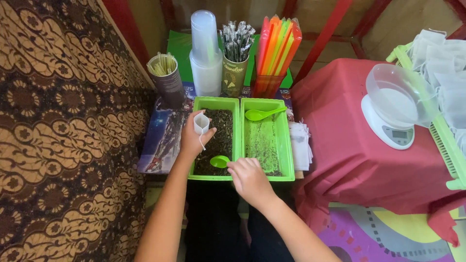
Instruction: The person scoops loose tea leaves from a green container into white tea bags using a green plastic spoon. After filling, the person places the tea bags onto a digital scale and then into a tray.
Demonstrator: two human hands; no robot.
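My left hand (195, 140) holds a small white paper filter bag (201, 123) upright and open, above the left green tray (196, 103), which is full of dark dried leaves. My right hand (250, 177) grips the handle of a green plastic spoon (219, 161) whose bowl rests on the leaves near the tray's front edge. The right green tray (288, 145) holds only a thin scatter of leaves and a second green spoon (262, 114) lying at its far end.
Behind the trays stand a cup of sticks (165, 77), stacked clear cups (206, 53), a cup of wrapped straws (236, 58) and bright coloured straws (277, 48). On the red-draped table (340, 121) at right sits a white scale with a clear bowl (395, 104). A green basket of white bags (444, 63) stands beside it.
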